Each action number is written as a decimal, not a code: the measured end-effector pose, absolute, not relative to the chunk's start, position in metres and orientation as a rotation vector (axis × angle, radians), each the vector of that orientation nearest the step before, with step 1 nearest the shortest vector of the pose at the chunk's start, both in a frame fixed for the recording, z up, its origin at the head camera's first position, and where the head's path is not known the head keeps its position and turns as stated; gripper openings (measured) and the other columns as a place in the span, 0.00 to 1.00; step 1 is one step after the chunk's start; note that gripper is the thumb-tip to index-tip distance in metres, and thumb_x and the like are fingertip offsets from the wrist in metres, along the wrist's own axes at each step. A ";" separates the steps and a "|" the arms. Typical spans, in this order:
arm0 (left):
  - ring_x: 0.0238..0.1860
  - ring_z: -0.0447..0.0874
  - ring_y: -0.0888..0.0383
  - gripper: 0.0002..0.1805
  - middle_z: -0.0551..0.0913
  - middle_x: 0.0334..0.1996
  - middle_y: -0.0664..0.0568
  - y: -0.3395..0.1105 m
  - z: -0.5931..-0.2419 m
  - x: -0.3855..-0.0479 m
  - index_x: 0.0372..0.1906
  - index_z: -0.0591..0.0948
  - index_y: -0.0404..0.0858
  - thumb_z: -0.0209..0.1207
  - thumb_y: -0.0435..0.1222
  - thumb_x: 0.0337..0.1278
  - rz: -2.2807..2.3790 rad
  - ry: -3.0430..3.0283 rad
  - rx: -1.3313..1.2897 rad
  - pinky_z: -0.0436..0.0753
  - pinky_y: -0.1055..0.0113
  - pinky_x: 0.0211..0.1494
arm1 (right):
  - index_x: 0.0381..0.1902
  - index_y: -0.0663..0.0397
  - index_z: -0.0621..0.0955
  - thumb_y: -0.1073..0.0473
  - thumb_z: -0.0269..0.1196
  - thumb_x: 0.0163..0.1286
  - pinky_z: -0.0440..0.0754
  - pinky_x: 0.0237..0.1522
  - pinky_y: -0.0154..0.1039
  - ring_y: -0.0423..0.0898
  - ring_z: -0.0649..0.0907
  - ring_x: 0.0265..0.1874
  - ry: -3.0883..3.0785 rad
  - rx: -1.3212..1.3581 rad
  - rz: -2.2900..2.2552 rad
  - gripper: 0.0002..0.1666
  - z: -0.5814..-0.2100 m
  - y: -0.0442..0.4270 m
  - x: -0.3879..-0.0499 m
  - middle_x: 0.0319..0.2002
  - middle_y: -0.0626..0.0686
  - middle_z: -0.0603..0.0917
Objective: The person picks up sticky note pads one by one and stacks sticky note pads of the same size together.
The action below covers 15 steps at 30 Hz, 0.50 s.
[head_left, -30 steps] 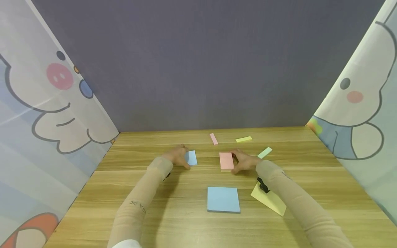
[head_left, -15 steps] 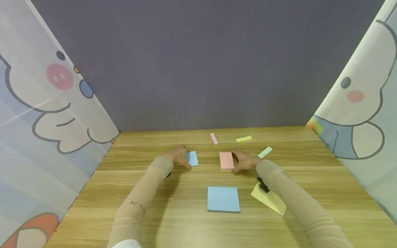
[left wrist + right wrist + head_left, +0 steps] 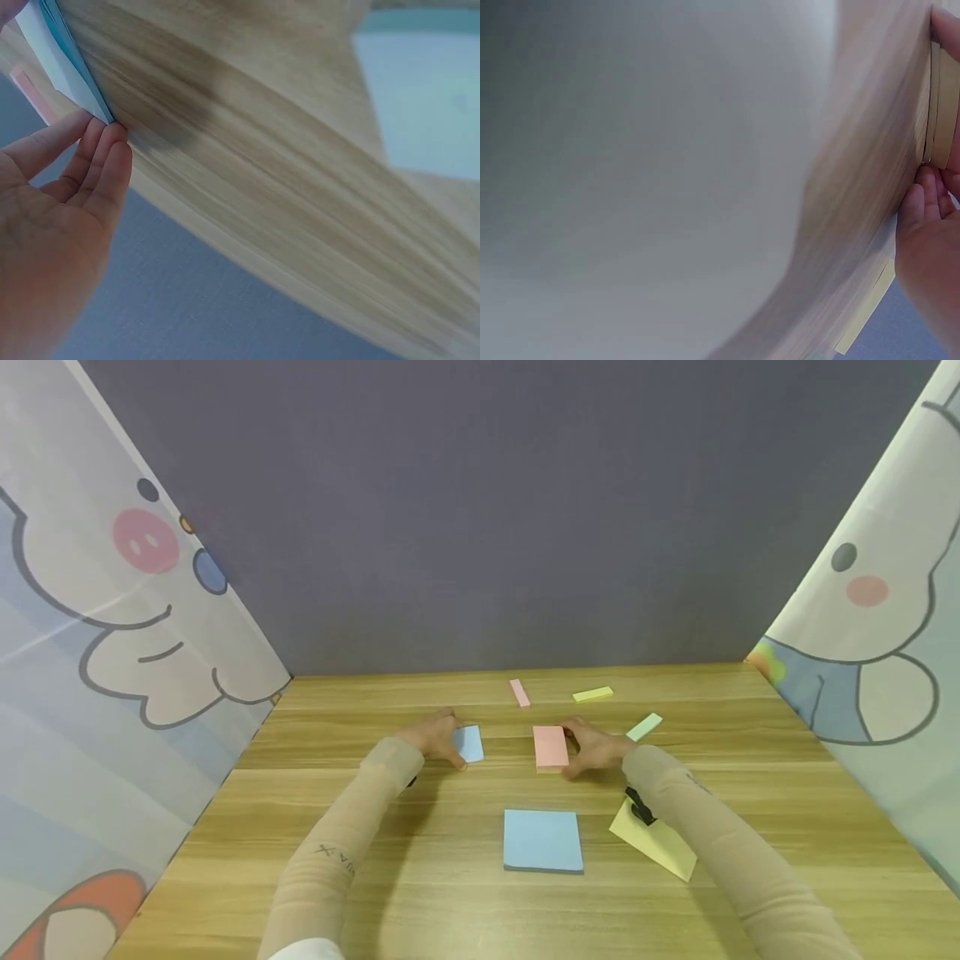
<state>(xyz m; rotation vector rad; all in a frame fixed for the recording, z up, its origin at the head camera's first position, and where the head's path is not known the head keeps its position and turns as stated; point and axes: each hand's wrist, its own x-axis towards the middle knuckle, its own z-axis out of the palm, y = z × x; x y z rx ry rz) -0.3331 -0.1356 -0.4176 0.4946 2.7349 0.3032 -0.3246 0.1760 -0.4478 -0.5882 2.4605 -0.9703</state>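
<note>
My left hand (image 3: 435,737) pinches a small light-blue sticky-note pad (image 3: 470,744) at its left side. In the left wrist view, the fingertips meet one corner of this pad (image 3: 71,64), and its edge shows layers of white and blue. Across from it, my right hand (image 3: 594,750) grips a pink-topped sticky-note pad (image 3: 551,747) from the right, thumb at the near end and fingers at the far end. The right wrist view shows the pad's yellowish side (image 3: 945,120) between thumb and fingers. A gap of bare wood separates the two pads.
A larger blue square pad (image 3: 542,841) lies nearer me. A yellow pad (image 3: 654,842) is partly under my right forearm. Behind are narrow pink (image 3: 520,693), yellow (image 3: 593,694) and pale green (image 3: 644,727) note strips. A dark panel (image 3: 480,518) borders the table's far edge.
My left hand has shifted slightly right with the small blue pad, a little closer to the pink one. The right hand and pink pad stay in place on the table.
</note>
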 end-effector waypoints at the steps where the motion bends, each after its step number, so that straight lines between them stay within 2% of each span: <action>1: 0.40 0.71 0.57 0.41 0.70 0.45 0.50 -0.135 -0.417 -0.333 0.56 0.74 0.33 0.73 0.47 0.31 0.290 2.734 0.503 0.76 0.67 0.45 | 0.67 0.65 0.55 0.59 0.73 0.44 0.60 0.64 0.53 0.57 0.61 0.63 2.465 -0.592 -0.966 0.57 -0.448 0.176 -0.325 0.64 0.61 0.58; 6: 0.40 0.71 0.58 0.39 0.70 0.45 0.50 -0.133 -0.418 -0.334 0.53 0.77 0.33 0.73 0.48 0.30 0.261 2.738 0.553 0.76 0.67 0.46 | 0.67 0.65 0.54 0.58 0.73 0.44 0.59 0.64 0.54 0.58 0.60 0.64 2.464 -0.606 -0.957 0.58 -0.448 0.177 -0.326 0.64 0.62 0.57; 11: 0.41 0.71 0.57 0.40 0.70 0.47 0.50 -0.132 -0.417 -0.333 0.55 0.76 0.34 0.73 0.49 0.31 0.268 2.746 0.557 0.76 0.66 0.47 | 0.67 0.65 0.55 0.59 0.73 0.43 0.60 0.64 0.54 0.58 0.60 0.64 2.463 -0.587 -0.977 0.57 -0.447 0.178 -0.326 0.64 0.61 0.58; 15: 0.40 0.71 0.58 0.41 0.70 0.47 0.50 -0.132 -0.417 -0.331 0.55 0.75 0.34 0.72 0.49 0.30 0.273 2.745 0.545 0.77 0.68 0.43 | 0.67 0.65 0.55 0.58 0.73 0.44 0.59 0.64 0.54 0.58 0.60 0.64 2.464 -0.592 -0.965 0.57 -0.446 0.177 -0.325 0.64 0.61 0.58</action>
